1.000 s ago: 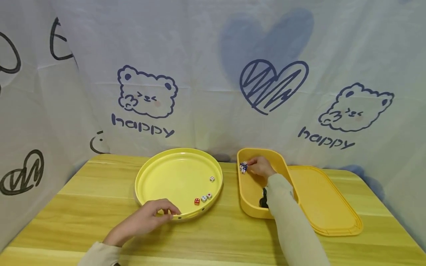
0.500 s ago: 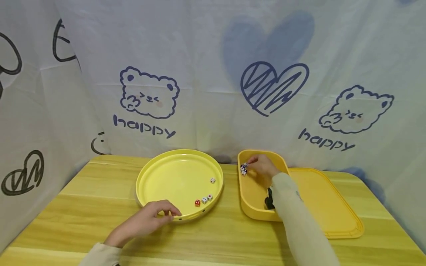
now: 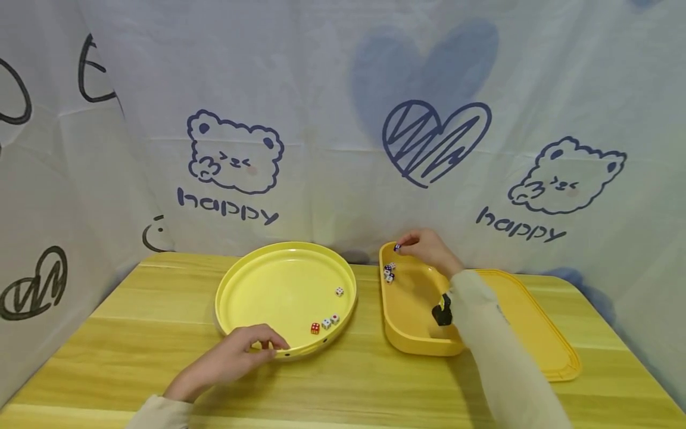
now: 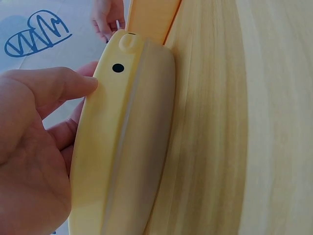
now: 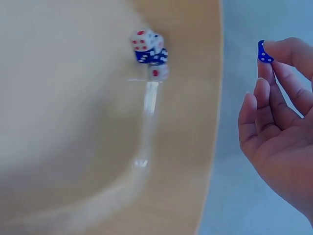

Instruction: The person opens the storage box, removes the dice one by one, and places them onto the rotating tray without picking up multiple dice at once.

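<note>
Blue die (image 5: 262,55) pinched in right fingers (image 5: 287,50), dotted face toward wrist

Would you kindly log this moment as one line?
left grip: holds yellow tray; right grip: pinches blue die near orange box; in tray: one red die, three white dice

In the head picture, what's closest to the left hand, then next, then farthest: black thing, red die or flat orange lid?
From the left hand:
1. Red die: in the yellow tray, near side.
2. Black thing: inside the orange box, farther right.
3. Flat orange lid: right of the box, farthest.
</note>
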`<state>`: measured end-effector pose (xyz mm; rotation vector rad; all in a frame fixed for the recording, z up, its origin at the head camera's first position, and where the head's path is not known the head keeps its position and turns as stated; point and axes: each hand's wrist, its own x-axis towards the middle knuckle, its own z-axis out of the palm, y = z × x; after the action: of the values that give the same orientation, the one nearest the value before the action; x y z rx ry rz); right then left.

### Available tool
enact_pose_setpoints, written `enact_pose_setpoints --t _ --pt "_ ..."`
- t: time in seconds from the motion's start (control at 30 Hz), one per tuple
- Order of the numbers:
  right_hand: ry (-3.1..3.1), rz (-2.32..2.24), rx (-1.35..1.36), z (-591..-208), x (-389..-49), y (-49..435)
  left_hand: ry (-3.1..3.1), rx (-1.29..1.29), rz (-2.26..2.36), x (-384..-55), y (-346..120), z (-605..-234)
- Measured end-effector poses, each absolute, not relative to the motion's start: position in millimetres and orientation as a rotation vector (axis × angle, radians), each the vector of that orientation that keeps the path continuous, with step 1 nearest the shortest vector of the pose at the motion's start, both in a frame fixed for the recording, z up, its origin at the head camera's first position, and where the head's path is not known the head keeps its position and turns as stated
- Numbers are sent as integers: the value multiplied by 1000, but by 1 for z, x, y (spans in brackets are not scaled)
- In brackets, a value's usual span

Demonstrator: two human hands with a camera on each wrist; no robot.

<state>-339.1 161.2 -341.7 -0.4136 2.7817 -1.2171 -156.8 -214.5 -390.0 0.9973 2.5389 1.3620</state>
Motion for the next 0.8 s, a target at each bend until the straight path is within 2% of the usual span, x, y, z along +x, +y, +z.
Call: enact_pose_setpoints --t 0.4,0.8 --pt "2744 -1285 -496 -315 -321 157 2537 994 1371 -157 -214 -391" --pt "2709 -1281 -473 -303 -286 143 2554 983 1365 -154 -213 -390"
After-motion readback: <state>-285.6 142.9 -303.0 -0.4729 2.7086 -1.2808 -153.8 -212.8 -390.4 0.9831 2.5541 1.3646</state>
